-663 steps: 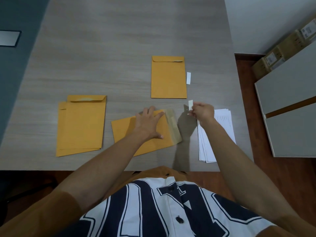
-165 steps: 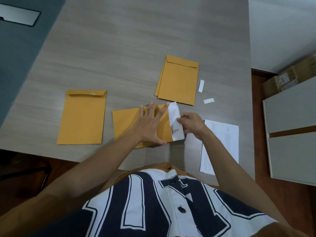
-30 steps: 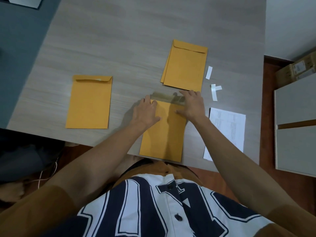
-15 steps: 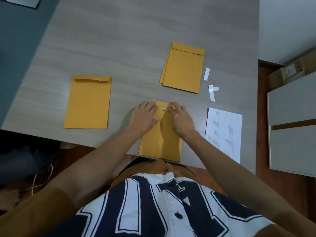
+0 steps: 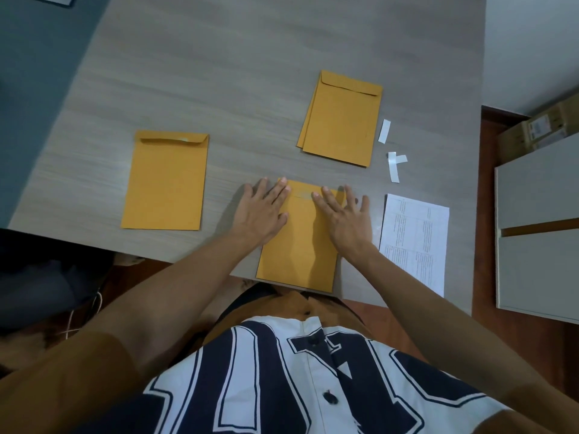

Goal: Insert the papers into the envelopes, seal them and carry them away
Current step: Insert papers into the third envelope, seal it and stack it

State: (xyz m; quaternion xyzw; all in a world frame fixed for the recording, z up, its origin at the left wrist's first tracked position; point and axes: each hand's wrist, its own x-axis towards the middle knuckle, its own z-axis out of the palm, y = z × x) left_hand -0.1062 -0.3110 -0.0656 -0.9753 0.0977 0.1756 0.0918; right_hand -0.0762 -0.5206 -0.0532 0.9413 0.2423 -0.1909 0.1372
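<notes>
- Envelope lies just left of the printed sheet, flap down.
- Left hand and right hand press its flap, fingers straight and spread: sealing.
- Next, probably: grip an edge and lift it away.

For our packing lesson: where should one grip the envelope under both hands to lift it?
The envelope: pinch its near short edge, from the person's side. It lies flat, but that edge seems to meet the front edge of the table.

Navy-lettered white jersey, ochre sleeves
</notes>
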